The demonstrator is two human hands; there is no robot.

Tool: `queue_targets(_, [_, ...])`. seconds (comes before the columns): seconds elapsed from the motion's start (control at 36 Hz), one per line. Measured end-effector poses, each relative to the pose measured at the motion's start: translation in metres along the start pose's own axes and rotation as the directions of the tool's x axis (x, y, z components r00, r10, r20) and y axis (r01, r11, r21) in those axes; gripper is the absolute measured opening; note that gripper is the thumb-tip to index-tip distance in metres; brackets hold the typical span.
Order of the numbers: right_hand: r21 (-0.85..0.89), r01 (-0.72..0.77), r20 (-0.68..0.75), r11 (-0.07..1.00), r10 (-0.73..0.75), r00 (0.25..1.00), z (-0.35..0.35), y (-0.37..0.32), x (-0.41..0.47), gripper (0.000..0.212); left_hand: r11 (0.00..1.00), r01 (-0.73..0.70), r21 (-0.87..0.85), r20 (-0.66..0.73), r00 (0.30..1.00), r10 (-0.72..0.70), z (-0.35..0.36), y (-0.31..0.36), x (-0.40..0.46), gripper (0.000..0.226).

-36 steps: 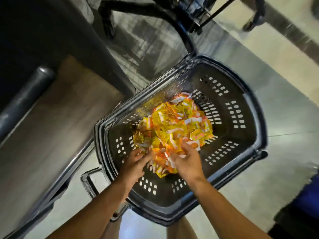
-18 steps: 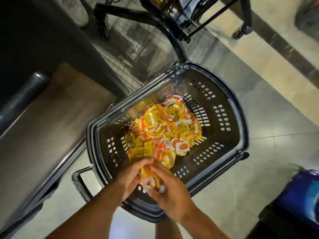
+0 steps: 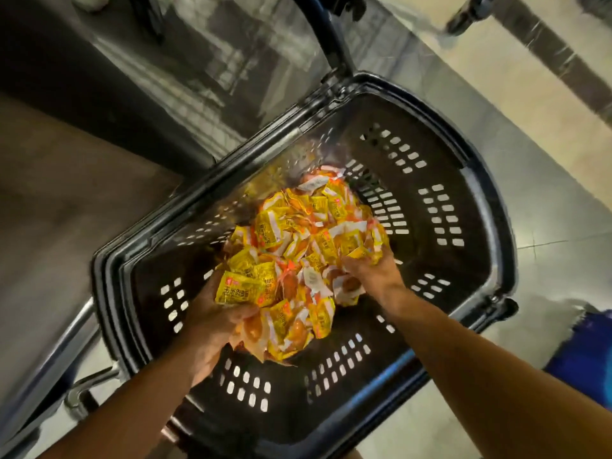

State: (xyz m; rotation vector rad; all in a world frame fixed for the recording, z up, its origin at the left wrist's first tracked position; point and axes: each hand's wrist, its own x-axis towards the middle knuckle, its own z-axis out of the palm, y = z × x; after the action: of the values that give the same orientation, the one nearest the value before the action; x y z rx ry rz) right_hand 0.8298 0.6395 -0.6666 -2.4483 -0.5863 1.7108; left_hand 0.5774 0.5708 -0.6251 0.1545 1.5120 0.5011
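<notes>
— Left hand (image 3: 212, 326), what is it doing?
— It is cupped like a bowl, with its fingers curled under a bunch of yellow and orange snack packets (image 3: 318, 233). Holding them from below keeps the slippery packets from sliding off.
— And the right hand (image 3: 372, 271)?
— Its fingers are bent and dug into the far side of the same heap, gripping packets. I think the 2 hands squeeze from both sides so more packets come up in 1 scoop.
— Where are the packets?
— All in 1 heap in the middle of the black basket (image 3: 496, 233). Some rest in the hands and the others lie on the bottom.
— Why a basket?
— Its tall walls keep the small packets together. It has holes, but the packets look too big to fall through.
— What is around it?
— The basket stands on the shiny tiled floor (image 3: 546, 150). Its dark handle (image 3: 331, 41) sticks up at the far end. Something blue (image 3: 589, 352) is on the right, too blurry to tell what it is.
</notes>
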Motion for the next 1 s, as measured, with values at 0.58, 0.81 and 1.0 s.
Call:
queue_targets(0.58, [-0.643, 0.117, -0.087, 0.757, -0.224, 0.971, 0.006, 0.004, 0.061, 0.078, 0.991, -0.040, 0.126, 0.101, 0.995, 0.027, -0.003, -0.005, 0.025, 0.064])
queue_targets(0.81, [-0.475, 0.035, -0.156, 0.879, -0.123, 0.980, -0.013, 0.008, 0.003, 0.057, 0.988, 0.011, 0.155, -0.003, 1.000, -0.011, 0.007, 0.012, -0.010, 0.067])
queue_targets(1.0, [-0.417, 0.012, -0.109, 0.909, -0.064, 0.992, -0.010, -0.004, -0.036, 0.036, 0.992, 0.020, 0.127, -0.061, 0.998, -0.012, 0.007, 0.013, -0.037, 0.070])
